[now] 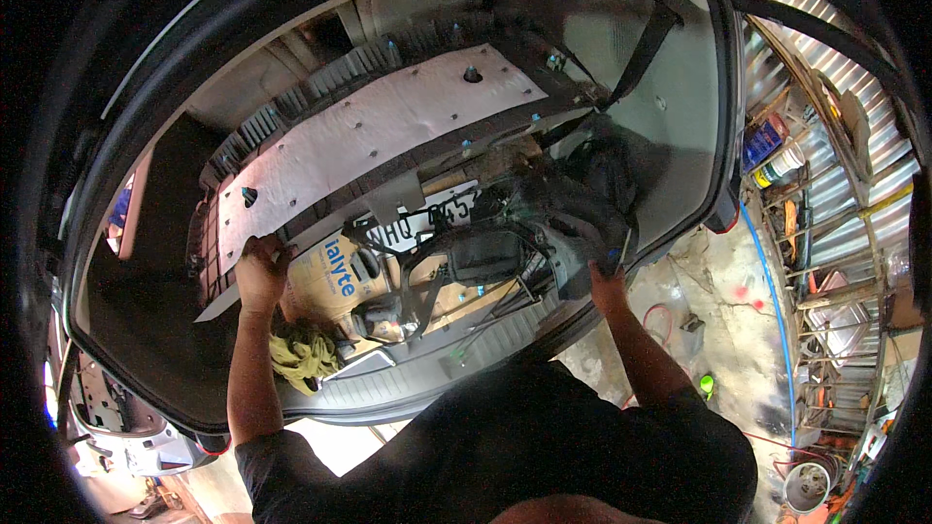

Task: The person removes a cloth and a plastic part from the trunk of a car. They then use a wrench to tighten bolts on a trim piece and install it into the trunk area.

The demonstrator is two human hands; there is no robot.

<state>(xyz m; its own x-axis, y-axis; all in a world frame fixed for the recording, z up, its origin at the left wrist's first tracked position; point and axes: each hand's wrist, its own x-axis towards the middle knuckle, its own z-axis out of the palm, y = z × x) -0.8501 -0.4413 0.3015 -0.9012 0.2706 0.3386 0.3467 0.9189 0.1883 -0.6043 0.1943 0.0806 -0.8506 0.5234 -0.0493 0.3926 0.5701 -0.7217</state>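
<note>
A long dark plastic trim panel [388, 112], its pale padding studded with clips, lies across the open trunk of a car. My left hand [262, 274] is closed on its near edge at the left end, by a thin grey strip. On the right, my right hand [608, 286] reaches over the trunk sill with bent fingers at a dark, bulky item [587, 223]; shadow hides what those fingers hold. Between my hands are a white licence plate [427, 216], a cardboard box [335, 277] and a tangle of black plastic parts [482, 254].
An olive cloth [304, 357] is bunched near the left of the ribbed trunk sill [456, 354]. A black strap [649, 49] hangs at the right wall. Outside on the right stand shelves with containers [780, 167], a blue hose [770, 281] and a bucket [809, 487].
</note>
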